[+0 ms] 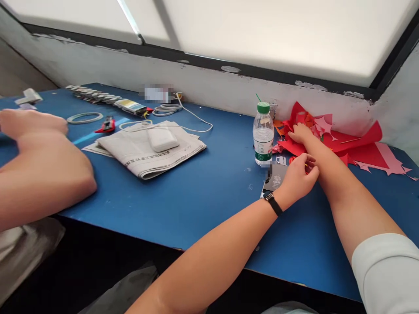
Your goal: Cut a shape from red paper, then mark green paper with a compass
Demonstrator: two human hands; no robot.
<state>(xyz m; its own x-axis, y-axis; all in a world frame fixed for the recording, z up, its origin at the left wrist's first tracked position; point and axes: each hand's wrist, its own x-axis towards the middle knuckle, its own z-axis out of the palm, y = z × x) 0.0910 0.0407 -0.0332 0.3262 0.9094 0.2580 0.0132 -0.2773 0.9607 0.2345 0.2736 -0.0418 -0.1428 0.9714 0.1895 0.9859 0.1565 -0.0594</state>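
My right hand (pixel 301 133) reaches across the table into a heap of cut red paper (pixel 363 141), its fingers curled down onto the red scraps. Pink paper (pixel 386 159) and a few orange pieces lie among the red. Closer to me, my left hand (pixel 299 176), with a black watch on the wrist, has its fingers bent in near my right forearm. A bit of red shows at those fingers, too hidden to name. Under the left hand lies a dark printed booklet or card (pixel 275 178). A clear plastic bottle (pixel 263 135) with a green cap stands upright beside the paper heap.
Left of the bottle, a white power bank (pixel 162 138) rests on folded newspaper (pixel 150 161), with a white cable (pixel 196 127) near it. Further left are a red tool (pixel 107 125), a cable coil (pixel 84 117) and a row of packets (pixel 94 96). Another person's arm (pixel 46 170) leans in.
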